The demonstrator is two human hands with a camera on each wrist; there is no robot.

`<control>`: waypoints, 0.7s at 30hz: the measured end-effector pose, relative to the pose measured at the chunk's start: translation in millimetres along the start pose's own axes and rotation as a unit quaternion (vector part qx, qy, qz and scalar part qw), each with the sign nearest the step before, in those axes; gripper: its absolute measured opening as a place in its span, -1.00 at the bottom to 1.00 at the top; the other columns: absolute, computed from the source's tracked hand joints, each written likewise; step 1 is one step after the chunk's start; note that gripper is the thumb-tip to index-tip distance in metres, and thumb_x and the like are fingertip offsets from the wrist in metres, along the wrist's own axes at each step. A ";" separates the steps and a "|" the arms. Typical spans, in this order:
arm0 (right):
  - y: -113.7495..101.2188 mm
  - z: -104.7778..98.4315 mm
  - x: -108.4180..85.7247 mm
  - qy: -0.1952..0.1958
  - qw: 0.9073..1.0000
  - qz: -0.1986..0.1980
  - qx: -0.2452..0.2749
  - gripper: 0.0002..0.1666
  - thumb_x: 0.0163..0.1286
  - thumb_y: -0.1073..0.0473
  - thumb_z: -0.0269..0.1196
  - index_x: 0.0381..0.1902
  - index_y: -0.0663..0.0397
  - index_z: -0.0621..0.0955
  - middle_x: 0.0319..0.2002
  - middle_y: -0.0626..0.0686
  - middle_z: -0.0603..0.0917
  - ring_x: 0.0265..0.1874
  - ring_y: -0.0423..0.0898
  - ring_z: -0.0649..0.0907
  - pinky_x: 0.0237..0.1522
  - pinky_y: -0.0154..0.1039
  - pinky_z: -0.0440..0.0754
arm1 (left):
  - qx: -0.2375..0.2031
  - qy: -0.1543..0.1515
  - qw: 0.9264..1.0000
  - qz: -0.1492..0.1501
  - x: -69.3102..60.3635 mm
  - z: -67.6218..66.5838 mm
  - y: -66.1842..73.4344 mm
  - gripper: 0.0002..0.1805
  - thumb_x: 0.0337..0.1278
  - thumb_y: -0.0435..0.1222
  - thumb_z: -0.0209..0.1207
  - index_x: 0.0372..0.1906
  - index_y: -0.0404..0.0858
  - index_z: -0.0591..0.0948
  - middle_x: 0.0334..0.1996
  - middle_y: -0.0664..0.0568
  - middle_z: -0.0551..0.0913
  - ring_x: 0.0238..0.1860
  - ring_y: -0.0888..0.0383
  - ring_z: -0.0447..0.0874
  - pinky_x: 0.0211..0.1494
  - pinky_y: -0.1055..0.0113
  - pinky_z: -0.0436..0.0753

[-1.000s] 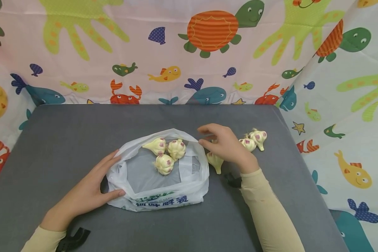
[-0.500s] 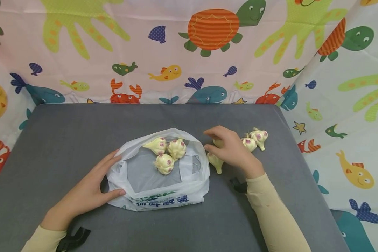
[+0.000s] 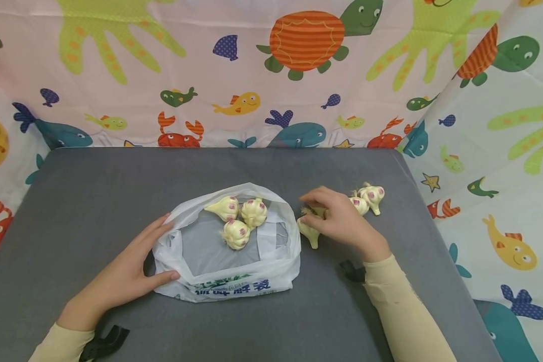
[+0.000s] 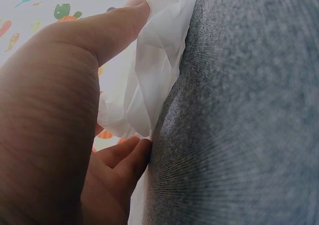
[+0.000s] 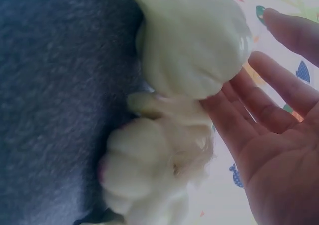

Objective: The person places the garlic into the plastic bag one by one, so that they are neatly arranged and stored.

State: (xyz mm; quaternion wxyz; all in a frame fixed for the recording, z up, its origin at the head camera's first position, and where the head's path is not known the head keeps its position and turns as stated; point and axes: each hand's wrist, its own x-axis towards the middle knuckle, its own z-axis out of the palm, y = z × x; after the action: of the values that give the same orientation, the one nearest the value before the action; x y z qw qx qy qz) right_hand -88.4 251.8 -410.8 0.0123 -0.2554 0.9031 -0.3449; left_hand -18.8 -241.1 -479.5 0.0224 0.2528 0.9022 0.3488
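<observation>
A white plastic bag (image 3: 280, 279) with printed characters lies with its mouth spread wide, and three garlic bulbs (image 3: 236, 235) sit inside. My left hand (image 3: 126, 276) rests against the bag's left side, fingers extended behind it and thumb at the front; the left wrist view shows thumb and fingertips beside the crumpled plastic (image 4: 159, 56). Right of the bag, my right hand (image 3: 344, 218) hovers over loose garlic. One garlic bulb (image 3: 308, 235) shows below its thumb, another is partly hidden by the fingers. In the right wrist view, relaxed fingers reach beside a large garlic bulb (image 5: 194, 41) without gripping it.
Two more garlic bulbs (image 3: 372, 197) lie together behind the right hand, toward the table's right side. The grey table (image 3: 117, 186) stretches around the bag. A sea-animal printed curtain (image 3: 235, 60) borders it at the back and sides. Black straps (image 3: 105, 344) circle the wrists.
My right hand has drawn back from the bag's right rim, moving right and slightly down over the loose garlic. The left hand and the bag stay put.
</observation>
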 end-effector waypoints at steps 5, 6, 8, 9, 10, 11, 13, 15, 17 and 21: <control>3.5 0.5 -7.5 -0.006 1.000 0.005 -0.020 -0.52 0.36 0.15 0.58 0.19 0.16 0.77 -0.01 0.02 0.76 -0.07 0.08 0.70 0.05 0.11 0.67 | -0.001 -0.002 1.000 -0.004 -0.6 0.2 0.2 0.22 0.13 0.01 0.64 0.79 0.03 0.15 0.77 0.03 0.05 0.68 -0.10 0.13 0.51 0.57 -0.02; 3.7 0.9 -8.7 -0.009 1.000 0.009 -0.021 -0.51 0.36 0.15 0.58 0.20 0.17 0.76 0.02 0.03 0.77 -0.04 0.07 0.70 0.08 0.11 0.67 | -0.001 -0.001 1.000 -0.003 -0.8 0.2 0.1 0.22 0.13 0.01 0.64 0.79 0.03 0.15 0.77 0.03 0.05 0.68 -0.10 0.13 0.51 0.58 -0.02; 3.4 1.5 -10.9 -0.012 1.000 0.016 -0.023 -0.49 0.35 0.16 0.59 0.21 0.16 0.76 0.07 0.04 0.78 0.02 0.05 0.72 0.15 0.11 0.66 | -0.001 0.000 1.000 0.000 -1.0 0.3 0.2 0.22 0.13 -0.01 0.65 0.78 0.02 0.16 0.77 0.02 0.05 0.68 -0.08 0.13 0.49 0.62 -0.04; 3.2 1.9 -11.9 -0.014 1.000 0.017 -0.023 -0.49 0.34 0.17 0.59 0.22 0.16 0.76 0.09 0.05 0.78 0.05 0.05 0.72 0.16 0.11 0.66 | -0.002 0.001 1.000 0.002 -1.2 0.3 0.2 0.22 0.12 -0.02 0.65 0.78 0.01 0.16 0.77 0.01 0.05 0.68 -0.08 0.12 0.48 0.64 -0.05; 3.0 2.5 -12.7 -0.014 0.999 0.018 -0.023 -0.48 0.33 0.18 0.60 0.22 0.15 0.76 0.10 0.05 0.79 0.07 0.04 0.72 0.18 0.11 0.67 | -0.002 0.003 1.000 0.004 -1.3 0.3 0.2 0.22 0.12 -0.02 0.65 0.78 0.00 0.16 0.77 0.00 0.06 0.68 -0.07 0.12 0.48 0.65 -0.05; 3.3 3.1 -13.5 -0.015 0.999 0.017 -0.027 -0.48 0.32 0.19 0.60 0.22 0.15 0.76 0.12 0.05 0.79 0.09 0.04 0.73 0.19 0.11 0.66 | -0.002 0.004 1.000 0.005 -1.3 0.3 0.3 0.22 0.12 -0.03 0.66 0.78 0.00 0.17 0.77 0.00 0.06 0.68 -0.06 0.12 0.47 0.66 -0.06; 3.7 4.4 -14.9 -0.015 0.999 0.018 -0.031 -0.46 0.30 0.20 0.61 0.22 0.14 0.77 0.14 0.03 0.79 0.11 0.02 0.73 0.20 0.10 0.67 | -0.003 0.005 1.000 0.007 -1.3 0.3 0.5 0.22 0.12 -0.04 0.66 0.78 -0.01 0.17 0.77 -0.01 0.06 0.68 -0.04 0.12 0.47 0.66 -0.06; 5.0 6.1 -16.2 -0.015 0.999 0.018 -0.034 -0.46 0.28 0.21 0.62 0.22 0.12 0.77 0.15 0.01 0.80 0.12 -0.01 0.74 0.20 0.09 0.68 | -0.003 0.006 1.000 0.008 -1.2 0.4 0.6 0.22 0.12 -0.04 0.66 0.78 -0.02 0.17 0.77 -0.01 0.06 0.69 -0.03 0.11 0.47 0.67 -0.06; 6.3 7.6 -17.0 -0.016 0.999 0.019 -0.034 -0.45 0.28 0.20 0.62 0.23 0.10 0.77 0.15 -0.01 0.79 0.11 -0.03 0.74 0.19 0.08 0.68 | -0.003 0.006 1.000 0.009 -1.1 0.4 0.6 0.22 0.11 -0.05 0.66 0.78 -0.03 0.17 0.77 -0.01 0.06 0.69 -0.02 0.11 0.47 0.67 -0.06; 8.6 9.1 -19.2 -0.016 0.999 0.023 -0.030 -0.44 0.30 0.17 0.62 0.24 0.07 0.76 0.15 -0.04 0.79 0.10 -0.05 0.74 0.18 0.07 0.69 | -0.001 0.002 1.000 0.005 -0.2 0.1 0.8 0.22 0.13 -0.03 0.65 0.78 -0.02 0.16 0.77 0.00 0.05 0.68 -0.06 0.12 0.50 0.61 -0.03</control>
State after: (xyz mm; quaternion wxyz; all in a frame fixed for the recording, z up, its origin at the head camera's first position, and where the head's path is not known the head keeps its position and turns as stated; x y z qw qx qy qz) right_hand -73.7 260.7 -426.0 0.0276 -0.2402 0.9183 -0.3134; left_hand -18.2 -240.6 -479.1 0.0189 0.2564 0.9007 0.3502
